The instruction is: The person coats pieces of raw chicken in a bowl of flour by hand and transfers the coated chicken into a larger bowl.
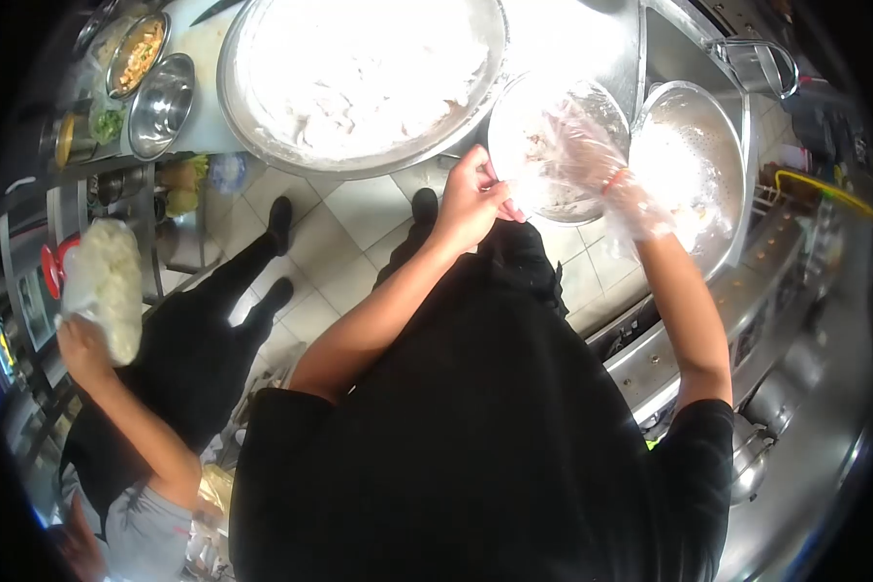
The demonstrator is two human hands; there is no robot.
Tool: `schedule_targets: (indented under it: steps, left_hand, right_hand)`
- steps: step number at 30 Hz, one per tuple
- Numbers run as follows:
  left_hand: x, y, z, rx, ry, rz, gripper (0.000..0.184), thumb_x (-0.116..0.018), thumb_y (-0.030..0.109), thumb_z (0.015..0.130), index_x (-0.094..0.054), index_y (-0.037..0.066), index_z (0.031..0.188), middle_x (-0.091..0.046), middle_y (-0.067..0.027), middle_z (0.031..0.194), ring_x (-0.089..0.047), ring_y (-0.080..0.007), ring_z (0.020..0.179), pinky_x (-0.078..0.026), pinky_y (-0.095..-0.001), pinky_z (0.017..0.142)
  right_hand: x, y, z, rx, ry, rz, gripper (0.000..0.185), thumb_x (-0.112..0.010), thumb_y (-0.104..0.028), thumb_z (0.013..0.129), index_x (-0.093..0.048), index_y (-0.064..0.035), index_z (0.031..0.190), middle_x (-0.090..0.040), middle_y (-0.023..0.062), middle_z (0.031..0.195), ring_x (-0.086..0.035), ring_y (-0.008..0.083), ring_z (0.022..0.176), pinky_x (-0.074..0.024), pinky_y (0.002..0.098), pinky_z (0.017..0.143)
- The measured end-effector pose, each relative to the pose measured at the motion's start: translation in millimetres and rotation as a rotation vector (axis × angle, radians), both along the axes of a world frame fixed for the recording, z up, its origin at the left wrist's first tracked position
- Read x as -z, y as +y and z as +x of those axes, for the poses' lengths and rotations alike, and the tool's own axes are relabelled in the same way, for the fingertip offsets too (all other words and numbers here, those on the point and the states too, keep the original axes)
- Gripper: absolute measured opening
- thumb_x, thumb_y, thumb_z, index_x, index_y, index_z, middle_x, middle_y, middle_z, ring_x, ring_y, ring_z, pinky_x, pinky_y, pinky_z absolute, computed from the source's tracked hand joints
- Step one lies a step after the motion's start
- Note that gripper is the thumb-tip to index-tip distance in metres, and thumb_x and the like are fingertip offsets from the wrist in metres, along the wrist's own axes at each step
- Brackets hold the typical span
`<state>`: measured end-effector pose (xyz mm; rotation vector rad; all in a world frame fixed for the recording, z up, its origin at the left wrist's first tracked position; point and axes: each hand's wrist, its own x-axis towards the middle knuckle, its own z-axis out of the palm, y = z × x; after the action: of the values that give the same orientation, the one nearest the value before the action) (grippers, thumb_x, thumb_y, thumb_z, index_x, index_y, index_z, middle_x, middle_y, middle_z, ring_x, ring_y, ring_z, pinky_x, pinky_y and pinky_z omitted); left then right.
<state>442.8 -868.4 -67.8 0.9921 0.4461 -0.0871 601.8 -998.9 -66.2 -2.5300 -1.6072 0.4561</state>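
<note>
My left hand (473, 206), bare, pinches the near left rim of a metal bowl (514, 121). White powder coats the inside of this bowl. My right hand (592, 145) wears a clear plastic glove with an orange band at the wrist and reaches down into the same bowl. Glare and the crinkled glove hide how its fingers stand and whether they hold anything. Left of the bowl, a large round metal basin (291, 160) holds white powder with pale lumps in it. To the right sits another metal bowl (732, 184), dusted with white and partly washed out by light.
A co-worker's hand (82, 349) at left holds a clear bag of pale food (112, 281). An empty steel bowl (161, 107) and a bowl of orange chopped food (138, 56) stand at the upper left. A metal handle (781, 70) juts out at upper right.
</note>
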Motion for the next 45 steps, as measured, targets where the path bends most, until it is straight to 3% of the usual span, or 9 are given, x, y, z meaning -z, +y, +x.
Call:
schedule_targets:
  steps: [4, 9, 11, 20, 22, 26, 29, 39, 45]
  left_hand:
    - [5, -3, 2, -0.039, -0.018, -0.030, 0.014, -0.047, -0.007, 0.080, -0.036, 0.001, 0.084, -0.054, -0.0107, 0.065, -0.061, -0.0196, 0.052, -0.050, -0.0267, 0.044]
    - [8, -1, 0, -0.022, -0.031, -0.020, 0.012, -0.047, -0.005, 0.082, -0.038, 0.000, 0.089, -0.054, -0.0108, 0.069, -0.061, -0.0202, 0.054, -0.052, -0.0282, 0.048]
    - [6, 0, -1, 0.008, -0.045, 0.003, 0.012, -0.046, -0.003, 0.084, -0.038, -0.002, 0.093, -0.055, -0.0109, 0.072, -0.062, -0.0210, 0.057, -0.053, -0.0303, 0.052]
    - [9, -2, 2, -0.045, -0.050, -0.064, 0.013, -0.047, -0.006, 0.079, -0.037, 0.001, 0.084, -0.053, -0.0111, 0.068, -0.061, -0.0200, 0.052, -0.050, -0.0263, 0.044]
    - [9, -1, 1, -0.023, -0.049, -0.047, 0.013, -0.048, -0.005, 0.079, -0.038, 0.001, 0.086, -0.053, -0.0109, 0.068, -0.061, -0.0201, 0.053, -0.050, -0.0266, 0.045]
    - [15, -2, 0, -0.034, -0.054, -0.071, 0.016, -0.050, -0.003, 0.079, -0.035, 0.003, 0.082, -0.054, -0.0105, 0.067, -0.061, -0.0190, 0.051, -0.047, -0.0249, 0.042]
    - [15, 1, -2, 0.024, -0.039, -0.010, 0.010, -0.047, -0.001, 0.085, -0.037, 0.000, 0.090, -0.054, -0.0111, 0.070, -0.061, -0.0214, 0.055, -0.053, -0.0312, 0.051]
    - [15, 0, 0, 0.013, -0.060, 0.020, 0.010, -0.046, -0.004, 0.084, -0.038, -0.001, 0.090, -0.055, -0.0116, 0.069, -0.061, -0.0209, 0.055, -0.054, -0.0316, 0.052]
    - [14, -2, -2, -0.005, -0.073, 0.013, 0.010, -0.045, -0.004, 0.084, -0.038, 0.000, 0.089, -0.056, -0.0121, 0.069, -0.060, -0.0195, 0.054, -0.054, -0.0305, 0.052]
  right_hand:
    - [27, 31, -22, 0.144, 0.288, -0.424, 0.041, -0.057, -0.024, 0.074, -0.052, -0.0009, 0.108, -0.051, 0.0217, 0.109, -0.050, 0.0312, 0.101, -0.0405, 0.0388, 0.084]
    - [4, 10, -8, 0.135, 0.059, -0.305, 0.040, -0.053, -0.020, 0.077, -0.049, -0.0022, 0.114, -0.049, 0.0177, 0.117, -0.046, 0.0311, 0.109, -0.0359, 0.0396, 0.092]
    - [3, -12, 5, -0.126, -0.221, 0.088, 0.045, -0.056, -0.022, 0.076, -0.048, -0.0029, 0.116, -0.048, 0.0166, 0.119, -0.044, 0.0316, 0.111, -0.0336, 0.0401, 0.095]
    - [20, 6, -14, -0.016, 0.102, -0.172, 0.030, -0.058, -0.018, 0.068, -0.055, -0.0024, 0.093, -0.057, 0.0195, 0.096, -0.050, 0.0361, 0.097, -0.0378, 0.0423, 0.086]
    - [25, 17, -12, 0.337, 0.243, -0.339, 0.033, -0.056, -0.024, 0.074, -0.057, -0.0035, 0.099, -0.055, 0.0203, 0.105, -0.048, 0.0352, 0.103, -0.0367, 0.0419, 0.089]
    - [-10, -7, -6, 0.040, -0.140, -0.007, 0.038, -0.057, -0.024, 0.076, -0.054, -0.0045, 0.108, -0.051, 0.0199, 0.114, -0.045, 0.0339, 0.108, -0.0344, 0.0407, 0.093]
    - [-51, -5, -8, 0.241, 0.341, 0.201, 0.044, -0.062, -0.023, 0.073, -0.052, -0.0078, 0.113, -0.049, 0.0193, 0.116, -0.043, 0.0334, 0.112, -0.0350, 0.0384, 0.093]
    - [30, 24, -27, 0.254, 0.092, -0.311, 0.036, -0.058, -0.022, 0.073, -0.055, -0.0026, 0.103, -0.060, 0.0188, 0.092, -0.058, 0.0313, 0.087, -0.0440, 0.0389, 0.077]
    - [-31, -10, -1, 0.137, 0.073, 0.026, 0.037, -0.058, -0.021, 0.075, -0.054, -0.0042, 0.108, -0.060, 0.0144, 0.099, -0.057, 0.0312, 0.088, -0.0441, 0.0363, 0.078]
